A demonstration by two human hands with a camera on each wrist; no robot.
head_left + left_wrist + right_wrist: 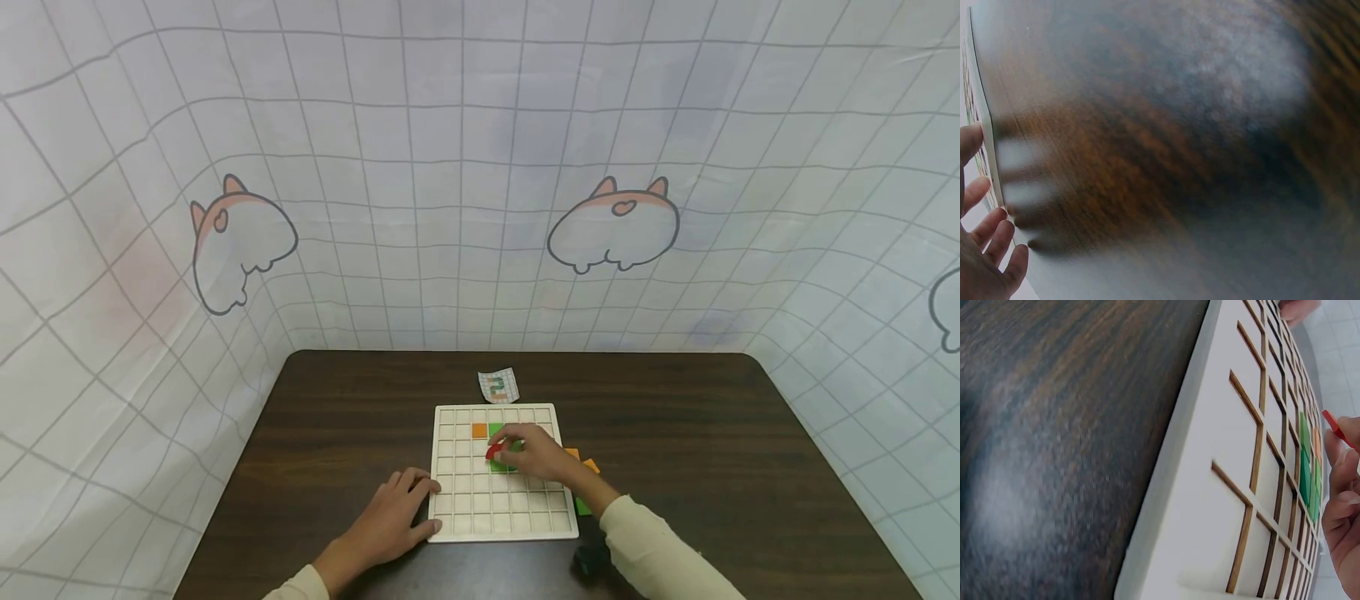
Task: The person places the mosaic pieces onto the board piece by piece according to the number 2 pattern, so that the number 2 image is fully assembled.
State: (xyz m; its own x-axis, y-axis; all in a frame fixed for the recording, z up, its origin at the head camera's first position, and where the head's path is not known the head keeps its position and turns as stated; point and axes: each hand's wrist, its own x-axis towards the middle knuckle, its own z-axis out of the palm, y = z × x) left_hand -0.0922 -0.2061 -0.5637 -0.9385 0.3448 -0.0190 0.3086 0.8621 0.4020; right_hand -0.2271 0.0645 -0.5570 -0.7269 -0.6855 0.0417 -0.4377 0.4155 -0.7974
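Observation:
A white gridded board [471, 503] lies on the table. Above its middle, my right hand [534, 452] pinches a red tile [492, 451] between thumb and fingers; the right wrist view shows the red tile [1333, 424] tilted and raised off the board. Green tiles [498, 467] sit in the cells under that hand, which partly covers them. An orange tile [479, 431] is in a cell at the upper part of the grid. My left hand [390, 512] rests at the board's left edge, fingers spread and fingertips touching the rim [990, 134].
Behind the board lies a small card [498, 386] printed with a coloured grid pattern. Loose orange tiles [592, 466] and a green tile [582, 507] lie along the board's right side, partly behind my right forearm. A dark object [588, 562] stands near the right sleeve.

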